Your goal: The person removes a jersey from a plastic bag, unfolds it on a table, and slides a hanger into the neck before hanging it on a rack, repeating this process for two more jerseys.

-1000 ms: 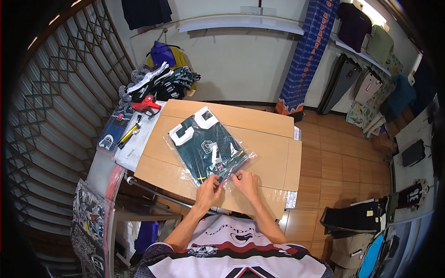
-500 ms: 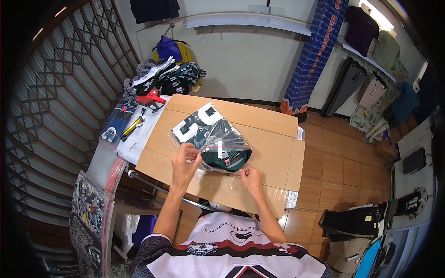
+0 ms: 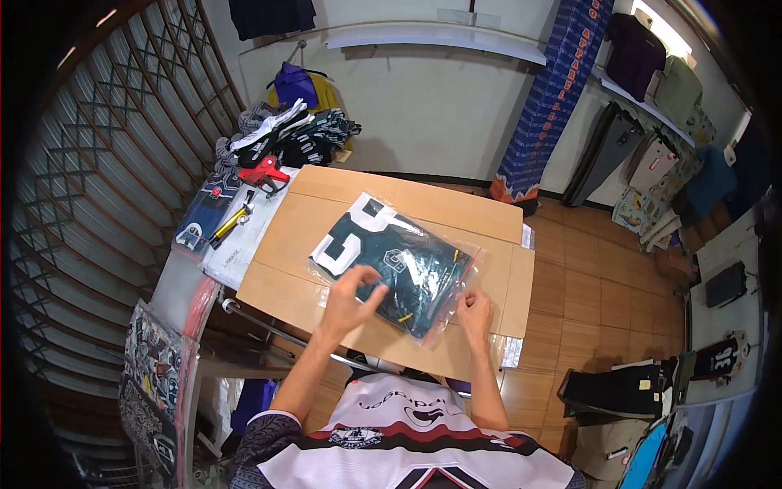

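Bag (image 3: 407, 273): apparently pinching flap (image 3: 454, 306) at 4 o'clock with right hand (image 3: 475, 314) nearly closed, for tension; holding left hand (image 3: 349, 308) half-open, empty.

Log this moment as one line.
left hand: open, over bagged garment | right hand: curled at its edge, grip unclear | bagged garment: flat on cardboard

Bag (image 3: 441, 281): clear plastic, is gleaming glossily.
Garment (image 3: 377, 251): cloth, is showing through plastic.
Cardboard (image 3: 281, 244): paper board, is appearing matt, smooth.
Floor (image 3: 590, 301): wood-toned, smooth, is reflecting light.
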A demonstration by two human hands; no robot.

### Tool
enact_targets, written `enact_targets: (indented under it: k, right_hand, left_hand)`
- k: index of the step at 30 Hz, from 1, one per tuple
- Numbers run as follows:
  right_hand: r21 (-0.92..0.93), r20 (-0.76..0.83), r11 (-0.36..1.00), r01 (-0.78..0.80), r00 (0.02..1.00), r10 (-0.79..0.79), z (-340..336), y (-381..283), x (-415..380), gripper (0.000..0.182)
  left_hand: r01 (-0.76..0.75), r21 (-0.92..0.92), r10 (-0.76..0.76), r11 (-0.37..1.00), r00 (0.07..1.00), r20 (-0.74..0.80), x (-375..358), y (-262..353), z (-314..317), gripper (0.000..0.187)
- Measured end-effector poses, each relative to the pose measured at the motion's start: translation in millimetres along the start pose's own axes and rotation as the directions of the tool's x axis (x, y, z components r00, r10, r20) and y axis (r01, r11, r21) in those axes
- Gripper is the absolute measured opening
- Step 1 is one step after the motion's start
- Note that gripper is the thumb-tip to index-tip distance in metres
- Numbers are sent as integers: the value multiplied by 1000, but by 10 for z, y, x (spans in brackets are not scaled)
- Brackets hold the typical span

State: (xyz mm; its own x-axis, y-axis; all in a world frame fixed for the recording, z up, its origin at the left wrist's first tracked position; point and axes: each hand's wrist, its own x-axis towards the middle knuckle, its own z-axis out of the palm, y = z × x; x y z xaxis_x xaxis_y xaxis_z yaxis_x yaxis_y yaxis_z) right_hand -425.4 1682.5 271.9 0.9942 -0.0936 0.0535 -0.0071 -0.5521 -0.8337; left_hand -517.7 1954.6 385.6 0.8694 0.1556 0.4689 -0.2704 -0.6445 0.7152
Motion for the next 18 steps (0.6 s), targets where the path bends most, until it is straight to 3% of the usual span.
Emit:
enact_targets:
  k: [4, 7, 8, 11, 12, 15, 16, 18]
  right_hand:
    - [-12, -70, 993, 115, 991, -116, -122, -176, -56, 22]
    - [-93, -68, 928, 361, 928, -367, 37, -192, -132, 30]
    - [-160, 13, 904, 396, 917, -399, 78, -221, -132, 41]
    - [-350, 23, 772, 531, 829, -559, 237, -283, -161, 53]
    - [-306, 105, 792, 529, 845, -524, 281, -293, -125, 65]
    - [-340, 202, 739, 582, 813, -547, 361, -324, -43, 75]
    - [-313, 265, 781, 541, 839, -475, 406, -334, -24, 88]
    - [-383, 283, 724, 574, 819, -499, 493, -367, -12, 92]
  left_hand:
    - [112, 120, -100, 986, 990, -99, 105, -841, 14, 29]
    - [161, 326, -106, 931, 978, -181, 198, -1531, -12, 32]
    - [205, 380, -130, 902, 968, -214, 233, -1714, -30, 34]
    - [321, 452, -224, 832, 941, -255, 342, -2281, -61, 36]
    - [357, 461, -262, 812, 930, -258, 377, -2411, -69, 37]
    - [534, 295, -498, 792, 845, -194, 569, -2591, -115, 36]
    - [547, 297, -510, 783, 837, -196, 619, -2651, -116, 35]
    - [574, 304, -538, 761, 819, -200, 678, -2732, -129, 34]
